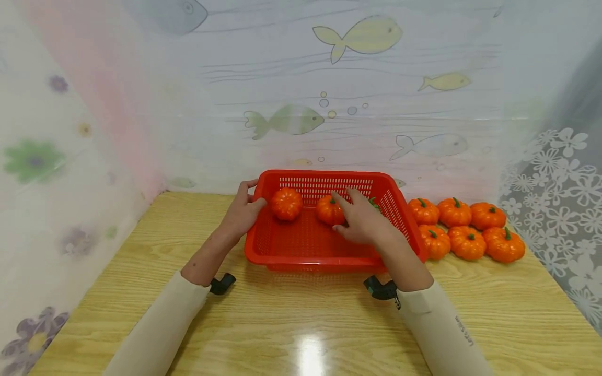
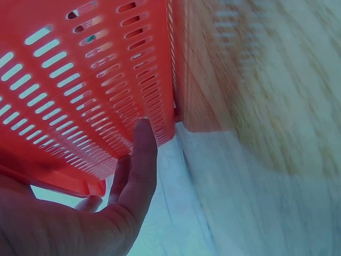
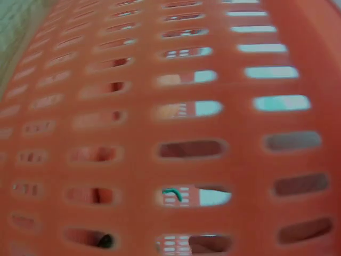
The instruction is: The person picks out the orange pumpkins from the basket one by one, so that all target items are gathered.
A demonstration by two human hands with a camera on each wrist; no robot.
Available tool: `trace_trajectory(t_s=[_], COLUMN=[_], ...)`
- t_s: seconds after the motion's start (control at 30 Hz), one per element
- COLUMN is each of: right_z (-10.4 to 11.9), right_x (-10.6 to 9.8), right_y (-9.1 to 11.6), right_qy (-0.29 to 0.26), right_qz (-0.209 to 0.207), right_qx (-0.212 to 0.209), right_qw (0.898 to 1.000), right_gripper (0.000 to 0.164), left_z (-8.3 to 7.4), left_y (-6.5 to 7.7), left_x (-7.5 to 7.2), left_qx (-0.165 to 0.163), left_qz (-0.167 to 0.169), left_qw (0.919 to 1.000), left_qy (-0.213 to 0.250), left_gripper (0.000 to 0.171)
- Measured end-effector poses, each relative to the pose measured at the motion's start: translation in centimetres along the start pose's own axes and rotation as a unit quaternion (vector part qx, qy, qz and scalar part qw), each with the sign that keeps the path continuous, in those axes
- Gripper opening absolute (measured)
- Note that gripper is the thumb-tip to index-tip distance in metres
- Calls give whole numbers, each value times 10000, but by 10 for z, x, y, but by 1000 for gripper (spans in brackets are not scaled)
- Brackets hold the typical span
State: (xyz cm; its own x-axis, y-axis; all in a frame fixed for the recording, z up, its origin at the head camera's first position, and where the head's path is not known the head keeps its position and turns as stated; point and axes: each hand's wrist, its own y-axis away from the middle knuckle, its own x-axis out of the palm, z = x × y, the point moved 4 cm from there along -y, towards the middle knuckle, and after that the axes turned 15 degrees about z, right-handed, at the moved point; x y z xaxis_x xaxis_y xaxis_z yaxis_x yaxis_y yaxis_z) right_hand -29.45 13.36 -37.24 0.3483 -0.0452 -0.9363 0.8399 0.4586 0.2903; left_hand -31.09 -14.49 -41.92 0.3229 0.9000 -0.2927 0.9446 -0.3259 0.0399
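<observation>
A red plastic basket (image 1: 301, 260) with slotted walls stands on the table. My left hand (image 1: 242, 211) grips its left rim, thumb over the edge; in the left wrist view the fingers (image 2: 144, 160) lie along the slotted outer wall. Inside, one orange toy pumpkin (image 1: 286, 204) lies at the left and another pumpkin (image 1: 327, 210) near the middle. My right hand (image 1: 364, 219) reaches in over the right side, fingers spread, index finger and thumb at the middle pumpkin's right edge. A green stem (image 1: 373, 203) shows behind this hand, its pumpkin mostly hidden.
Right of the basket, several orange pumpkins (image 1: 466, 243) sit in two rows on the wooden table (image 1: 263, 329). A wall covering with fish prints (image 1: 291, 120) rises behind, and a flowered sheet (image 1: 559, 209) borders the right. The basket's slotted wall (image 3: 240, 160) fills the right wrist view.
</observation>
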Motion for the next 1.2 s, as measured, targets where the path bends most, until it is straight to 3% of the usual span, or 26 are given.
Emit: trace_trajectory(t_s=[0.3, 0.93, 1.2], right_z=[1, 3, 2], right_x=[12, 11, 9], right_y=[-1, 1, -1], right_qy=[93, 87, 174], right_qz=[540, 385, 301], right_qx=[60, 32, -219], right_qw=[9985, 9992, 9992], right_gripper=[84, 75, 68], left_z=[2, -1, 0], left_y=[1, 2, 1], left_x=[-1, 0, 0], left_qx=[-30, 42, 63], left_qz=[-45, 19, 42], left_qw=[10000, 10000, 10000], left_qy=[24, 27, 55], left_gripper=[63, 63, 64])
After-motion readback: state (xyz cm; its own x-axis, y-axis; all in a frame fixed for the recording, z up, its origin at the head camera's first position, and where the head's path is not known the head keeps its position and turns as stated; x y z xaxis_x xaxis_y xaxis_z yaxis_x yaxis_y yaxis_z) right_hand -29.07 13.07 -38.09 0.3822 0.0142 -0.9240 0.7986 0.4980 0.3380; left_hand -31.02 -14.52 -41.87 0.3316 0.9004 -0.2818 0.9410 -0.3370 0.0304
